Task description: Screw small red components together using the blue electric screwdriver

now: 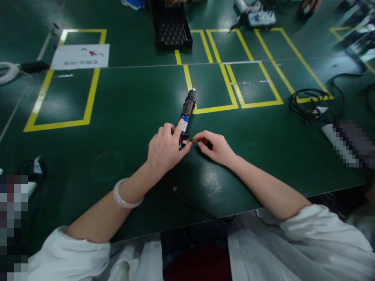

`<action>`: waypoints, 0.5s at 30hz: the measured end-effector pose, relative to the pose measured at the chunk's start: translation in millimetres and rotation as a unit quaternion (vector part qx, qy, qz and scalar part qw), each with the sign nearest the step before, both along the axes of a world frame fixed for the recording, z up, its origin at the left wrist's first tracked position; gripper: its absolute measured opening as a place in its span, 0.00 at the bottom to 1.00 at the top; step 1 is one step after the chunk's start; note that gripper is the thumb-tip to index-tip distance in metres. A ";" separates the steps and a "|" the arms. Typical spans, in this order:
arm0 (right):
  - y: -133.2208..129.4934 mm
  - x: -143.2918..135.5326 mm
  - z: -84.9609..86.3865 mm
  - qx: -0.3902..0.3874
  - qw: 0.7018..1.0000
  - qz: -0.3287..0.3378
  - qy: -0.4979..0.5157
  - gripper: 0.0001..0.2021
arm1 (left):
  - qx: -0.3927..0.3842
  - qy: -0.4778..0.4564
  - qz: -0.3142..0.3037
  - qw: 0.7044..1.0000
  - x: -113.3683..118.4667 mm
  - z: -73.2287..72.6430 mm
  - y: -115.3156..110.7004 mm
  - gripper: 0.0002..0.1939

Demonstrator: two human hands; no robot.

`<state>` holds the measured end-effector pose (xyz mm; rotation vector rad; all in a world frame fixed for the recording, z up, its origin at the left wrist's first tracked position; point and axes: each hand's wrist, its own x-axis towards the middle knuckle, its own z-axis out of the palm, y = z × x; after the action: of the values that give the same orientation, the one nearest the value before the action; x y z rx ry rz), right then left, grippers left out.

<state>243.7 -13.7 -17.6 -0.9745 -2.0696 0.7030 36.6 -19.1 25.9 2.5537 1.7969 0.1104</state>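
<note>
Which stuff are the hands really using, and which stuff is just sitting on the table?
In use:
left hand, on the near end of the black and blue tool
right hand, pinching at a small red part

Just lying about:
black tray
coiled black cable
white paper sheet

An assembly workshop or factory line: a green-matted desk (123,113) marked into yellow-taped bays (61,78); a black parts tray (172,27) at the far edge; coiled cable (307,103) at one side; a powered screwdriver (187,111) lying at the worker's station.
</note>
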 end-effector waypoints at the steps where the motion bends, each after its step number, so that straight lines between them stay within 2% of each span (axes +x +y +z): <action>1: 1.0 1.6 -0.1 0.000 1.000 0.000 -0.002 0.09 | 0.001 0.006 -0.001 1.000 -2.5 0.5 0.2 0.38; 4: 3.4 5.5 0.1 -0.004 1.000 -0.005 0.000 0.09 | -0.001 0.019 0.009 1.000 -15.5 2.2 2.7 0.37; 8: 5.0 6.9 -0.7 -0.006 1.000 0.000 -0.002 0.08 | -0.013 0.032 0.053 0.998 -47.1 9.5 9.9 0.37; 12: 5.7 6.3 -1.8 -0.012 1.000 0.005 -0.005 0.08 | -0.041 0.071 0.112 0.990 -91.7 23.8 18.3 0.39; 15: 6.1 6.0 -1.7 -0.016 1.000 0.008 -0.010 0.07 | -0.067 0.081 0.176 0.979 -133.5 29.8 26.2 0.40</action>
<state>249.8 -7.6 -19.3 -0.9877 -2.0922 0.7402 -96.8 7.0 55.7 2.1887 2.2146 -0.2127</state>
